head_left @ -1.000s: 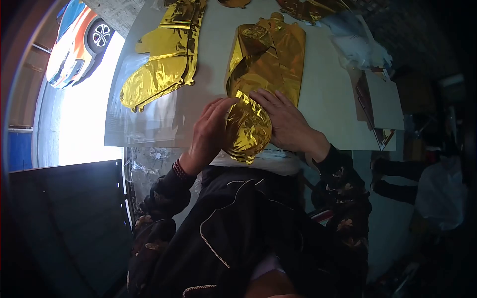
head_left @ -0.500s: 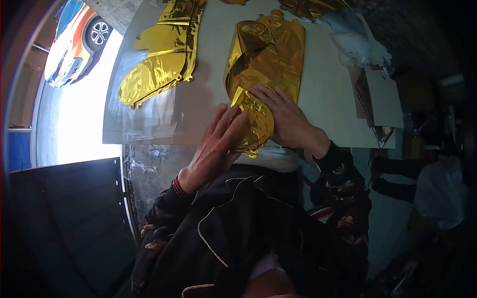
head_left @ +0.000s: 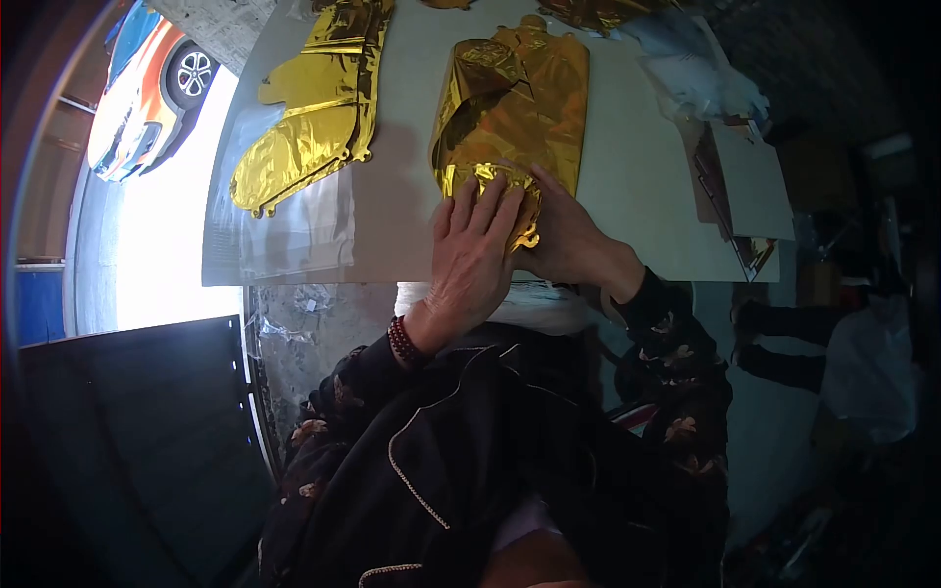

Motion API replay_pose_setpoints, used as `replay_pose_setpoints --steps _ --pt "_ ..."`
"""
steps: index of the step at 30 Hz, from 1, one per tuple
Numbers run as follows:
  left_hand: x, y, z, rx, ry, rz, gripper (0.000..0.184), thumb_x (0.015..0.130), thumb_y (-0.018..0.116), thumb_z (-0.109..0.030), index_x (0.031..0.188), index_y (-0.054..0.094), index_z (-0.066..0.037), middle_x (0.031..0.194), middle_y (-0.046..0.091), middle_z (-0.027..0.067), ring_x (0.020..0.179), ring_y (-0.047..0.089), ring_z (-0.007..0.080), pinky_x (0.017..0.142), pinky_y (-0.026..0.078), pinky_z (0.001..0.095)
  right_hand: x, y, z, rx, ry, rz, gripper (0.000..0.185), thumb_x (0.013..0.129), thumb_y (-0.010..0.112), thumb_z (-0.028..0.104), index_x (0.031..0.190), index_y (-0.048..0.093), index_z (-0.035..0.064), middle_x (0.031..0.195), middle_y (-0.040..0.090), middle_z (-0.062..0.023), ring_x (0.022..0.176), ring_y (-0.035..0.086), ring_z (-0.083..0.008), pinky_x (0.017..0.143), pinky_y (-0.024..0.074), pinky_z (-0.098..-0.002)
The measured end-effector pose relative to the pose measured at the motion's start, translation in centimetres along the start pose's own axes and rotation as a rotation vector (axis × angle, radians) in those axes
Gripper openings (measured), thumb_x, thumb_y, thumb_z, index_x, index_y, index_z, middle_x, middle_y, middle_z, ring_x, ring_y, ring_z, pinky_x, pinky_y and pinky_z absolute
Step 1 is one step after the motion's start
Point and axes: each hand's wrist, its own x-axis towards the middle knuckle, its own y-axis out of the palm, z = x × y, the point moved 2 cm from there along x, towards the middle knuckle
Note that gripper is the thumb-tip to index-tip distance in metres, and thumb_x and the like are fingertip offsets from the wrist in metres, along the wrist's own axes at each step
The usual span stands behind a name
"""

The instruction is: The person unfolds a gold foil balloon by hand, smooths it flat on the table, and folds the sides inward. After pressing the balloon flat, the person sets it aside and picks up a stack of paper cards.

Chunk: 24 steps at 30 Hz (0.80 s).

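Note:
A flat gold foil piece (head_left: 534,108) lies at the middle of the table, its near end folded over in a crinkled flap. My left hand (head_left: 473,245) rests on this folded end with its fingers spread over the foil. At the flap's right side is my right hand (head_left: 573,240), its fingers partly hidden behind the foil and the left hand, so its grip does not show clearly. Another gold foil piece (head_left: 319,127), bent like a boot, lies flat to the left on clear plastic (head_left: 294,230).
The pale table (head_left: 637,216) has more gold foil (head_left: 598,12) at its far edge. Clear plastic bags (head_left: 701,83) and a white sheet (head_left: 750,181) lie at the right. A dark panel (head_left: 137,421) stands at the lower left, and a car (head_left: 147,93) is outside.
The near end of the middle foil is now folded further away from my body. My left hand has moved right and forward onto it, and my right hand has shifted in beside it.

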Motion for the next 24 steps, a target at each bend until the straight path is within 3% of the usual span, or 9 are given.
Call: replay_pose_setpoints --steps 7,10,13,17,20,24 --pt "0.1 1.1 0.0 0.022 -0.013 -0.031 0.073 0.081 0.069 -0.009 0.15 0.046 -0.006 0.153 0.045 0.0199 0.141 0.04 0.0428 0.117 0.027 0.052 -2.4 -3.8 -1.4 0.395 -0.053 -0.042 0.06 0.087 0.078 0.023 0.139 0.057 -0.0017 0.152 0.048 -0.0219 0.147 0.037 -0.0409 0.121 0.0338 -0.0502" --pt "0.0 1.2 -0.2 0.063 -0.011 -0.018 0.074 0.081 0.071 -0.011 0.15 0.046 -0.007 0.152 0.046 0.0196 0.141 0.039 0.0429 0.117 0.027 0.052 -4.5 -4.2 -3.0 0.471 0.084 -0.096 0.058 0.087 0.076 0.015 0.139 0.057 -0.0026 0.153 0.047 -0.0229 0.145 0.041 -0.0414 0.119 0.0374 -0.0485" --pt "0.1 1.4 -0.4 0.098 -0.013 0.008 0.075 0.081 0.074 -0.014 0.15 0.046 -0.008 0.152 0.046 0.0191 0.142 0.039 0.0433 0.118 0.026 0.0526 -5.9 -4.1 -3.8 0.227 0.182 -0.259 0.054 0.091 0.072 0.015 0.14 0.055 -0.002 0.152 0.048 -0.0219 0.145 0.041 -0.0395 0.12 0.0346 -0.0496" --pt "0.0 1.8 -0.6 0.169 -0.034 0.077 0.076 0.081 0.079 -0.022 0.149 0.048 -0.009 0.152 0.046 0.0187 0.142 0.037 0.0438 0.118 0.025 0.0538 -6.4 -2.0 -4.0 0.041 0.199 -0.226 0.054 0.096 0.066 0.018 0.144 0.052 -0.0018 0.153 0.047 -0.0213 0.146 0.039 -0.0381 0.122 0.0301 -0.0505" --pt "0.1 1.8 -0.8 0.17 -0.065 0.123 0.079 0.089 0.074 -0.04 0.154 0.043 -0.009 0.158 0.041 0.0187 0.147 0.033 0.0441 0.12 0.023 0.0541 -6.4 -1.7 -3.6 0.002 0.209 -0.197 0.055 0.097 0.064 0.018 0.146 0.05 -0.0017 0.154 0.045 -0.0215 0.147 0.038 -0.0384 0.123 0.028 -0.0502" --pt "-0.2 1.9 -0.5 0.15 -0.015 0.12 0.097 0.082 0.069 -0.066 0.155 0.041 -0.009 0.159 0.039 0.019 0.148 0.031 0.0446 0.121 0.02 0.0558 -6.2 -2.0 -3.6 0.036 0.203 -0.187 0.057 0.098 0.062 0.016 0.15 0.047 -0.0015 0.157 0.042 -0.0222 0.148 0.036 -0.0399 0.123 0.0271 -0.0493"
